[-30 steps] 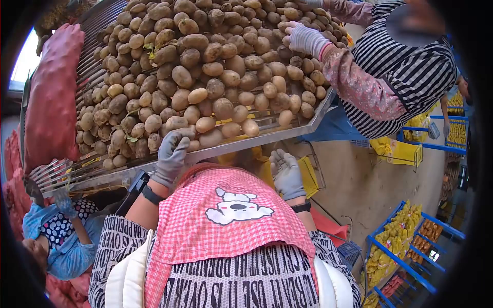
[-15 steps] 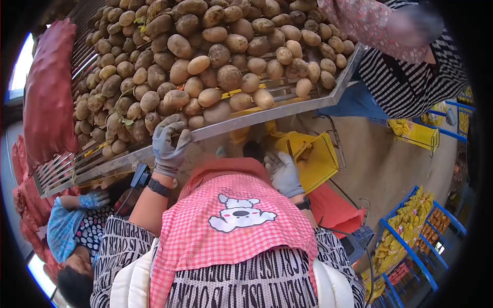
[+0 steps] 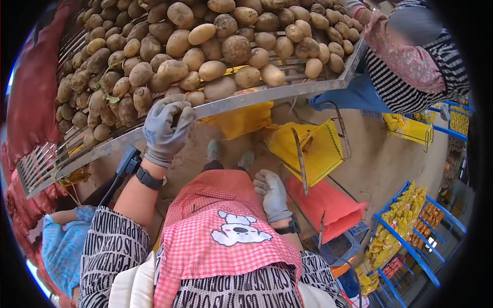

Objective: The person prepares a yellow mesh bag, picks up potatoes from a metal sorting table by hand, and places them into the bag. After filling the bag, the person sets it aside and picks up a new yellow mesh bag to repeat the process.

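Note:
My left hand [image 3: 167, 131], in a grey work glove, is closed over the metal rail [image 3: 267, 93] along the front of a slatted sorting table. Potatoes [image 3: 236, 50], many with soil on them, lie heaped just beyond its fingers. My right hand [image 3: 273, 194], gloved too, hangs beside the pink checked apron [image 3: 205, 246]. Its fingers are loosely bent and a little apart, with nothing visible in them. Close to that hand are a red mesh sack [image 3: 328, 215] and a yellow mesh sack [image 3: 313, 154], both on metal frames.
Across the table at right stands a person in a striped top [image 3: 416, 77]. Another person's blue sleeve [image 3: 67, 246] shows at lower left. A full red sack [image 3: 38, 97] lies at the table's left end. Blue racks [image 3: 405, 246] with filled yellow bags stand at right.
The view has shifted, showing more floor and my shoes. My left hand stays at the rail. My right hand has turned, its fingers more bent. The person opposite has moved an arm.

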A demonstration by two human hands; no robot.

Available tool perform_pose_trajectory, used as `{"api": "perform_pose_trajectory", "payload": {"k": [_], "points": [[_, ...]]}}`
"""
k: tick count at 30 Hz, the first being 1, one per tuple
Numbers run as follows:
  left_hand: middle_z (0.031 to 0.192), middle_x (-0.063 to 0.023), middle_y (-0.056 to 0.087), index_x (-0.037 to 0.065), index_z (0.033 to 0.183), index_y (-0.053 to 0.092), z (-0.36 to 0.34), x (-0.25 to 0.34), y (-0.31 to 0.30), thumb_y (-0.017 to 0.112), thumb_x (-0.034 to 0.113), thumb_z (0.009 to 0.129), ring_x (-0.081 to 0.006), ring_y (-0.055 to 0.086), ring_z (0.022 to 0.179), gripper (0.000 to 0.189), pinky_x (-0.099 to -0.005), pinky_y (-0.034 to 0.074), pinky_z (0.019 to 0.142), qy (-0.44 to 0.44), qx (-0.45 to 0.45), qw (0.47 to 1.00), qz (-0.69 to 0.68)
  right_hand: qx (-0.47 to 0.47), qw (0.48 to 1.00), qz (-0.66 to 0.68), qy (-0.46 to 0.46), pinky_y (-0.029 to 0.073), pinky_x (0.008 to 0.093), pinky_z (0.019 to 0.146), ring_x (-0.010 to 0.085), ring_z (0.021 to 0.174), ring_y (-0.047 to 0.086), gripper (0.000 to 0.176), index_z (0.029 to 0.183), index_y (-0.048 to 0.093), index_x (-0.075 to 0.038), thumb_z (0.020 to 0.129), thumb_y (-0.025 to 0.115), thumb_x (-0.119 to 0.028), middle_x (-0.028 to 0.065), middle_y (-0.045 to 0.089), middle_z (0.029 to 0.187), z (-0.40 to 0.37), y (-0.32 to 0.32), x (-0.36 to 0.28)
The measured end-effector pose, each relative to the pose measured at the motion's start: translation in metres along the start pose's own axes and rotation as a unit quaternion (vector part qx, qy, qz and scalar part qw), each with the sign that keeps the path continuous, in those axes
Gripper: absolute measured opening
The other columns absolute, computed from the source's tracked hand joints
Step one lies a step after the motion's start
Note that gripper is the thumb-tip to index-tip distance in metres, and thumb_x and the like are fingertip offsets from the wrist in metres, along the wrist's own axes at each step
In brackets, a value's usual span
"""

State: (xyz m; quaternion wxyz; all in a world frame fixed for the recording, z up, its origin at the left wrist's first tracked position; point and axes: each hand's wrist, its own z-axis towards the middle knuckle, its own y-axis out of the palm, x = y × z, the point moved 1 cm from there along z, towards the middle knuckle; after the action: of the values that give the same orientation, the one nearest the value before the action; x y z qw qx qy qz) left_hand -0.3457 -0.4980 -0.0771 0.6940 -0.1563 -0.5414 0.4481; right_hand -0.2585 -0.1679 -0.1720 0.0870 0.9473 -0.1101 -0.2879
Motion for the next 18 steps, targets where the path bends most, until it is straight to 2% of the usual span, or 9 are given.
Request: {"api": "perform_pose_trajectory", "payload": {"k": [5,8,9,11,12,13,15,17,18], "points": [[0.095,-0.0105,0.071,0.010,0.090,0.071,-0.008,-0.002,0.005,0.073,0.016,0.083,-0.0281,0.067,0.088,0.010,-0.0383,0.052,0.080,0.046,0.014,0.999,0.018,-0.048,0.996,-0.079,-0.019,0.053,0.0232,0.069,0.0110,0.081,0.064,0.027,0.119,0.058,-0.003,0.102,0.052,-0.023,0.0052,0.065,0.100,0.045,-0.021,0.036],[0.094,-0.0099,0.070,0.009,0.095,0.071,-0.017,0.003,0.012,0.071,0.017,0.087,-0.0280,0.066,0.089,0.012,-0.0356,0.052,0.081,0.050,0.079,0.996,-0.004,-0.026,0.941,-0.337,-0.005,0.051,0.0298,0.069,0.0131,0.082,0.064,0.021,0.105,0.064,-0.003,0.097,0.059,-0.022,0.0050,0.065,0.086,0.082,-0.046,0.071],[0.093,-0.0094,0.070,0.009,0.097,0.071,-0.028,0.010,0.019,0.071,0.018,0.088,-0.0279,0.066,0.090,0.012,-0.0353,0.052,0.081,0.052,0.126,0.990,-0.039,-0.027,0.940,-0.339,-0.007,0.051,0.0298,0.069,0.0131,0.082,0.064,0.021,0.105,0.064,-0.003,0.097,0.059,-0.022,0.0050,0.065,0.086,0.092,-0.061,0.089],[0.088,-0.0057,0.069,0.011,0.097,0.070,-0.068,0.013,0.043,0.069,0.018,0.090,-0.0244,0.066,0.088,0.011,-0.0339,0.052,0.080,0.078,0.093,0.986,-0.116,-0.023,0.847,-0.478,-0.233,0.050,0.0359,0.075,0.0219,0.084,0.064,0.020,0.102,0.066,-0.005,0.093,0.062,-0.023,0.0073,0.066,0.089,0.111,-0.073,0.107],[0.090,-0.0090,0.068,0.008,0.095,0.071,-0.078,0.013,0.059,0.064,0.022,0.093,-0.0250,0.065,0.089,0.016,-0.0352,0.052,0.080,0.118,-0.031,0.978,-0.170,0.011,0.868,-0.477,-0.137,0.049,0.0405,0.085,0.0300,0.097,0.063,0.021,0.104,0.066,-0.007,0.092,0.062,-0.024,0.0098,0.067,0.105,0.113,-0.077,0.110],[0.092,-0.0123,0.068,0.004,0.093,0.071,-0.086,0.014,0.076,0.060,0.025,0.096,-0.0257,0.064,0.089,0.024,-0.0365,0.051,0.079,0.156,-0.153,0.951,-0.217,0.005,0.867,-0.478,-0.142,0.049,0.0405,0.085,0.0300,0.097,0.063,0.021,0.104,0.066,-0.007,0.092,0.062,-0.024,0.0098,0.067,0.105,0.128,-0.083,0.120],[0.089,-0.0132,0.067,0.007,0.094,0.072,-0.124,-0.004,0.145,0.060,0.022,0.094,-0.0269,0.065,0.081,0.019,-0.0351,0.051,0.077,0.058,-0.244,0.952,-0.178,0.002,0.829,-0.522,-0.198,0.047,0.0430,0.094,0.0349,0.111,0.059,0.030,0.112,0.065,-0.006,0.092,0.062,-0.028,0.0164,0.061,0.124,0.151,-0.101,0.147],[0.092,-0.0149,0.068,0.007,0.101,0.072,-0.161,-0.045,0.227,0.061,0.019,0.091,-0.0314,0.065,0.085,0.019,-0.0362,0.051,0.079,-0.290,-0.364,0.869,-0.166,0.027,0.800,-0.539,-0.262,0.044,0.0455,0.099,0.0376,0.117,0.054,0.037,0.118,0.062,-0.006,0.092,0.062,-0.032,0.0195,0.056,0.130,0.171,-0.112,0.173],[0.096,-0.0149,0.069,0.008,0.107,0.071,-0.176,-0.070,0.259,0.060,0.018,0.091,-0.0326,0.065,0.091,0.021,-0.0373,0.051,0.081,-0.288,-0.358,0.878,-0.135,0.056,0.767,-0.554,-0.318,0.042,0.0480,0.103,0.0403,0.123,0.050,0.045,0.124,0.059,-0.005,0.092,0.062,-0.035,0.0226,0.052,0.136,0.181,-0.115,0.185]]}}
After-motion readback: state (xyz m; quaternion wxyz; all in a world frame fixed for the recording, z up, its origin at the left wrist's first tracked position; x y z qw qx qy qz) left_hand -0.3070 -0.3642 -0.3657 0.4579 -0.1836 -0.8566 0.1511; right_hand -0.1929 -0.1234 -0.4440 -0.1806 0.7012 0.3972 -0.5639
